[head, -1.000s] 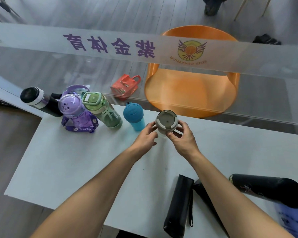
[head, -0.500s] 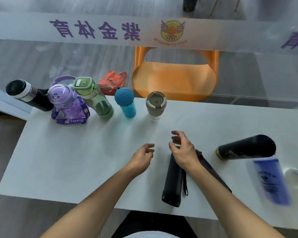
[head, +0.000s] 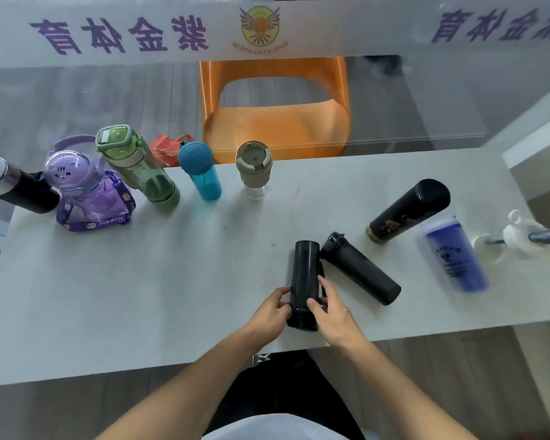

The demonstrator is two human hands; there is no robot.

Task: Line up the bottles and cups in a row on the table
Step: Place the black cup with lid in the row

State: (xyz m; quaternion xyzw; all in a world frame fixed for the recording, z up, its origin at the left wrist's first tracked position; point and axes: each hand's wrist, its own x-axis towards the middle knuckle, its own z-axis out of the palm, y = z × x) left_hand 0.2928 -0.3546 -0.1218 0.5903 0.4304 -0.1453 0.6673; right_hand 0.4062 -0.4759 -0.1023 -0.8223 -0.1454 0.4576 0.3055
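A row stands along the far left edge of the white table: a black flask, a purple cat bottle, a green bottle, a teal bottle and a grey-lidded cup. A black bottle lies near the front edge. My left hand and my right hand both grip its near end. Beside it lies a second black bottle. Further right are a black flask and a blue tumbler.
A white item lies at the table's right end. Behind the table is a glass partition with a printed band, and past it an orange chair and a red bag.
Both hands let go of the grey-lidded cup, which now stands in the row, drew back toward the front edge and closed on the lying black bottle. The view tilted down.
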